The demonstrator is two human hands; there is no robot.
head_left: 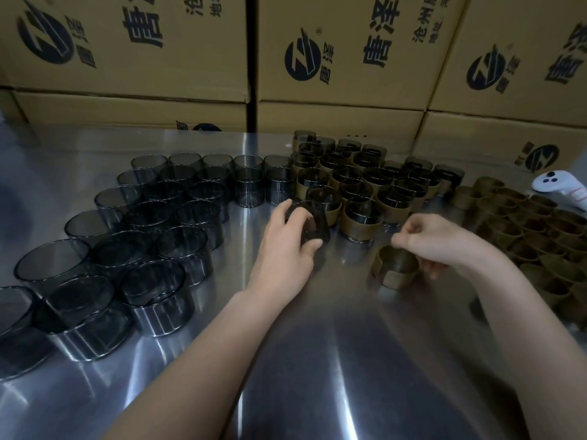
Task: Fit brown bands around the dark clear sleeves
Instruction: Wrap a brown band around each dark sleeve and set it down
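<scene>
My left hand [287,246] grips a dark clear sleeve [313,227] from above, tilted, near the middle of the steel table. My right hand [435,241] pinches the rim of a brown band [395,266] that stands open-sided on the table. The two are about a hand's width apart. Several bare dark sleeves [152,236] stand in rows on the left. Several sleeves with brown bands around them [362,185] are grouped behind my hands. Loose brown bands [536,236] lie in a pile at the right.
The shiny steel table [317,360] stretches toward me between my forearms. Stacked printed cardboard boxes [343,49] form a wall along the table's far edge. A white handheld controller [562,185] lies at the far right, behind the loose bands.
</scene>
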